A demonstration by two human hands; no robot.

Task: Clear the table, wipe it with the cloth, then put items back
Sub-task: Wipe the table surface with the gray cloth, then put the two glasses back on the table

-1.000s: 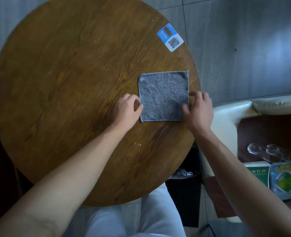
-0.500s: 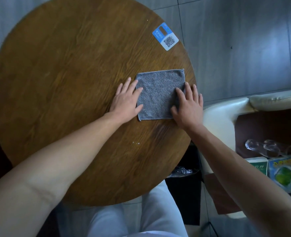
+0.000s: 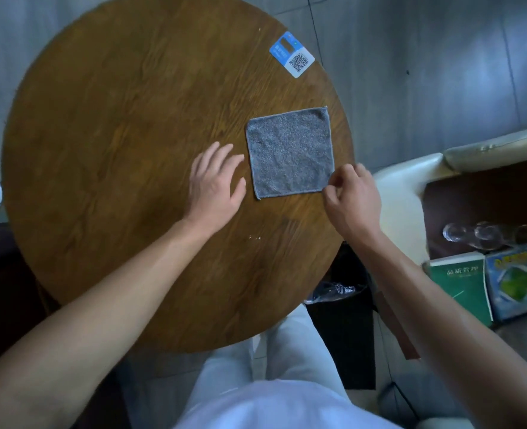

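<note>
Cloth (image 3: 290,153) lies flat on the table (image 3: 116,134); left hand (image 3: 214,184) open beside it, right hand (image 3: 353,199) pinches its near corner. Wiping seems done; next, fetching the items.

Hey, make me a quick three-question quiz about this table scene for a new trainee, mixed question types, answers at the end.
1. True or false: the grey cloth lies crumpled in a ball on the round wooden table.
2. Which hand is at the cloth's near right corner?
3. Multiple choice: the QR-code sticker sits A) under the cloth, B) beyond the cloth near the table's far edge, C) on the floor.

Key: 1 false, it lies flat. 2 the right hand; the left hand is beside the cloth, fingers straight. 3 B.
</note>
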